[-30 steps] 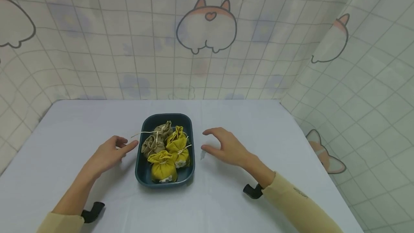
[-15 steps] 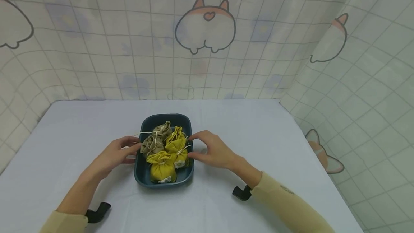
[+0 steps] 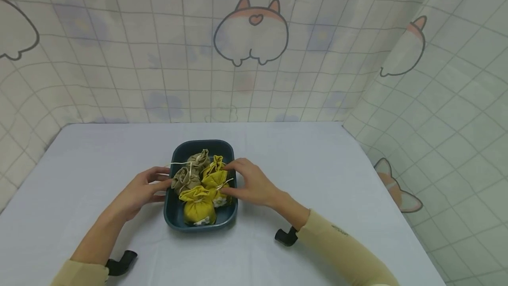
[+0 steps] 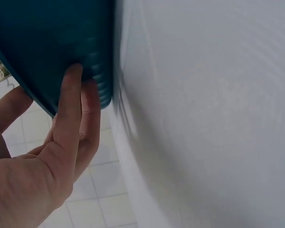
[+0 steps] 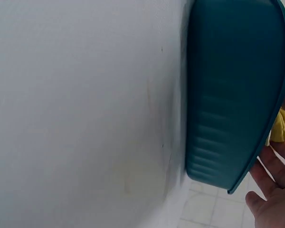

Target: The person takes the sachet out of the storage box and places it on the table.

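A dark teal plastic bin (image 3: 170, 215) stands on the table with several small drawstring pouches inside. Two are grey-brown, the nearer one (image 3: 186, 179) at the left wall; on the right sit yellow ones, a front pouch (image 3: 199, 211) and a middle pouch (image 3: 216, 180) among them. My left hand (image 3: 139, 191) holds the bin's left side, its fingers (image 4: 69, 109) against the outer wall and its thumb at the rim. From the right, my right hand (image 3: 254, 184) reaches over the rim, thumb and index finger spread beside the middle yellow pouch. Some right fingertips overlap yellow cloth (image 5: 281, 127).
A white cloth covers the table (image 3: 301, 158). Behind it and to the right hangs a checked curtain (image 3: 158, 57) with cartoon animal prints. Black wrist mounts (image 3: 286, 236) sit at both wrists, below tan sleeves (image 3: 337, 242).
My right hand has moved left from beside the bin to over its right rim. The left hand has come right onto the bin's left wall. The pouches look unmoved.
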### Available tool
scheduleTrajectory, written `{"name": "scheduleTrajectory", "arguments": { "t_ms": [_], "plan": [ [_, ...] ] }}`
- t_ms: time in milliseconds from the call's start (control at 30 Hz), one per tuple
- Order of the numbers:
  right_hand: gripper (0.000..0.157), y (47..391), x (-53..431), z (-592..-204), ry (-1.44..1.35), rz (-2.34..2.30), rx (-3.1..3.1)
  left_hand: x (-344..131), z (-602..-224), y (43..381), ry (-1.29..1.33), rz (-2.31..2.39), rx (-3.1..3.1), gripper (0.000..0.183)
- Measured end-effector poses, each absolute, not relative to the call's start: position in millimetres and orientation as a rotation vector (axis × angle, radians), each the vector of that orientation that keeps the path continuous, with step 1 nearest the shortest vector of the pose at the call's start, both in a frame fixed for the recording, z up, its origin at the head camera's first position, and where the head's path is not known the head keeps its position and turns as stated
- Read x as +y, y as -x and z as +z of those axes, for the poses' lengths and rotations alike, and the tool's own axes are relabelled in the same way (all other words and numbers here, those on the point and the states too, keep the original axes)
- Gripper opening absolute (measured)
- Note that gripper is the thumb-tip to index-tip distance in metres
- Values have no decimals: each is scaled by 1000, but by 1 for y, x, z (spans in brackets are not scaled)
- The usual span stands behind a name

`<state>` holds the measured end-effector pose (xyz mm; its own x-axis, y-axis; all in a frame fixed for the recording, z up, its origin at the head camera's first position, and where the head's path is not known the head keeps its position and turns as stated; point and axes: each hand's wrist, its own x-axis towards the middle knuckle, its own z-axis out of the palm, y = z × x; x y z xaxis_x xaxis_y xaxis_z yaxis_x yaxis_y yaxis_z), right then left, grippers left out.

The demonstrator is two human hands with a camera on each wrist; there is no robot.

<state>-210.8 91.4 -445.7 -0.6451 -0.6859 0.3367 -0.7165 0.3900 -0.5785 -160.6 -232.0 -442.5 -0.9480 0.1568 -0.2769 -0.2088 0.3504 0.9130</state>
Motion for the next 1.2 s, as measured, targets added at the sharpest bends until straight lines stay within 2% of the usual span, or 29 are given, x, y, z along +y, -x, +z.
{"name": "scheduleTrajectory", "arguments": {
  "t_ms": [467,700,867,1200],
  "plan": [
    [45,203,75,-448,-1435,1244,-2546,-233,-446,158,40,1663,2272,60],
    [48,199,74,-445,-1462,1281,-2564,-232,-445,156,42,1671,2268,60],
    [41,198,73,-445,-1487,1284,-2541,-232,-444,156,34,1680,2265,61],
    [41,194,73,-444,-1383,1411,-2509,-231,-444,155,39,1684,2271,60]
  ]
}}
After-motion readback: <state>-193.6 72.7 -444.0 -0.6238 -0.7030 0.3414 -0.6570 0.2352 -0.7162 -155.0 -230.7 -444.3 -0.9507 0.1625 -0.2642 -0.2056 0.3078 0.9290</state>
